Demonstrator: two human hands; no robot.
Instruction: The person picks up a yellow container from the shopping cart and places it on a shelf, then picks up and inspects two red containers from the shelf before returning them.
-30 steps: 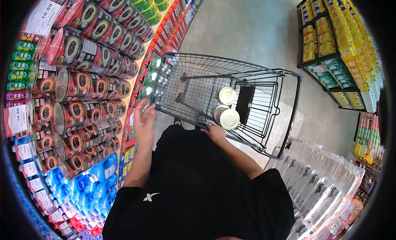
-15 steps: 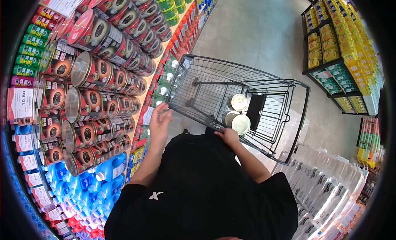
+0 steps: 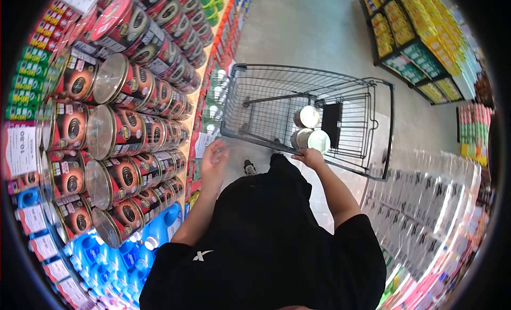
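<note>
Head view: my left hand (image 3: 214, 161) hovers open-fingered and empty just beside the cart (image 3: 266, 97), as before, while my right hand (image 3: 310, 157) still grips its near rim.

Bright, even store light; heavy fisheye warping, dark corners.

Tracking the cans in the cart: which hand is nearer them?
Right. The right hand is at the cart's near rim, just beside the cans; the left hand hovers apart, over by the shelf.

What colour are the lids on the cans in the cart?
Pale silvery cream, on the cans in the cart; the head view shows it best.
</note>
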